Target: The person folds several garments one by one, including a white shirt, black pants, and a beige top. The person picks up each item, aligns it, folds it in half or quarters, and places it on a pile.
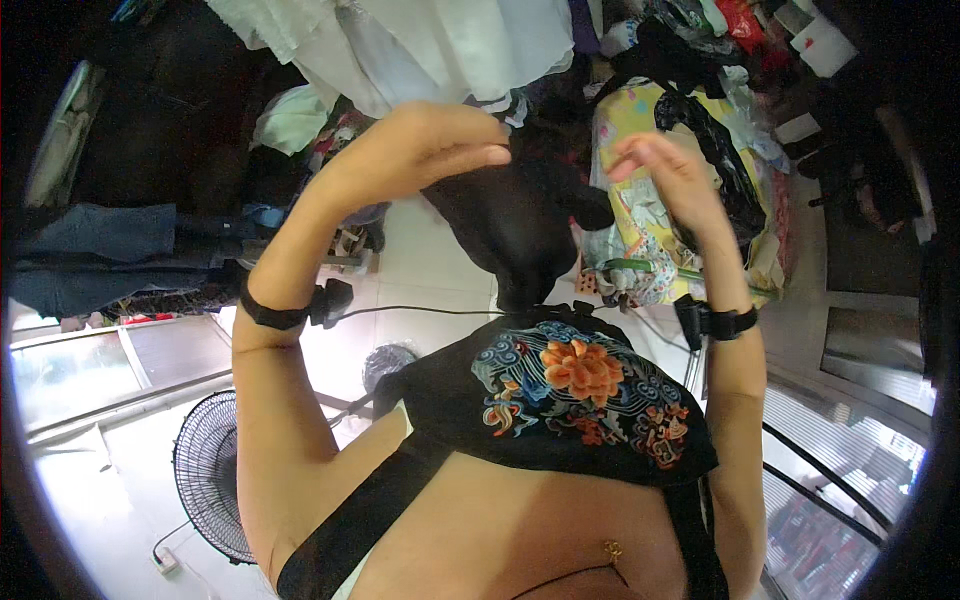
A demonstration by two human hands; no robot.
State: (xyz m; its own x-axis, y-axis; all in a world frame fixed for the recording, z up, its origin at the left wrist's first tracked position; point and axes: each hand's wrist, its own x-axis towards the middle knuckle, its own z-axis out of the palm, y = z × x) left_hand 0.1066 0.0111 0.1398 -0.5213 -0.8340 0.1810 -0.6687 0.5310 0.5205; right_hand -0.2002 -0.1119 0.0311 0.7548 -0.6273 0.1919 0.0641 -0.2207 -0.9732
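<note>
Both of my hands are raised in front of me, apart from each other, at the top middle of the view. My left hand (430, 145) is bent at the wrist, its fingers pointing right. A narrow gap shows between thumb and fingers, and nothing is visible in it. Across from it, my right hand (675, 180) points left with loosely bent fingers, slightly blurred, and no object shows in it. A black band with a small box (290, 305) circles my left forearm; a similar black band (715, 320) is on the right. Below is my black top with flower embroidery (585, 370).
White fabric (430, 45) hangs ahead. At the right, a yellow patterned cloth (620, 115) lies under black plastic (735, 165) and scraps. Dark blue jeans (95, 235) lie at the left. A black fan (208, 475) stands lower left, and a thin cable (420, 309) crosses the middle.
</note>
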